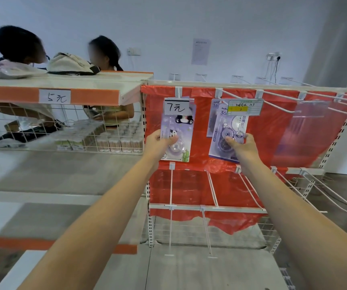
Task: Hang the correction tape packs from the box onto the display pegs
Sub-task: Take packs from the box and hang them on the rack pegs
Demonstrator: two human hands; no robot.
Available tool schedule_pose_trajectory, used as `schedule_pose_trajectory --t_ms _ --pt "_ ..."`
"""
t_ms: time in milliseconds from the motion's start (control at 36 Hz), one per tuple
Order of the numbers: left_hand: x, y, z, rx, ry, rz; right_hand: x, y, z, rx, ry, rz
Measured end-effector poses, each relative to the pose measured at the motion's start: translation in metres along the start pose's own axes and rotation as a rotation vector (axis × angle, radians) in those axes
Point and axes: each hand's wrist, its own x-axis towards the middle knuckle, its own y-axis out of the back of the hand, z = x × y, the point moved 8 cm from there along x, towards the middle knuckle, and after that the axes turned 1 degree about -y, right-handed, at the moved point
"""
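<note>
Gripping packs (179,135), tags "7元", "5元"

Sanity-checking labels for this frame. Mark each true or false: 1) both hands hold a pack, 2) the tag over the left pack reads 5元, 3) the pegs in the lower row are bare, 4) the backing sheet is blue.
1. True: the left hand grips the panda pack, the right hand grips the second pack.
2. False: that price tag reads 7元.
3. True: the lower pegs carry nothing.
4. False: the backing sheet is red.
</note>
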Motion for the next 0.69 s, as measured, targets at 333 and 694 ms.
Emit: schedule_pose_trajectory --t_ms 333,694 --pt "0.014 -0.007 -0.014 0.011 0.077 0.043 0.004 0.004 0.002 -0.007 0.027 -0.002" --pt "0.053 -0.012 -0.036 0.058 0.165 0.085 0.035 -0.006 0.012 -0.153 0.056 0.007"
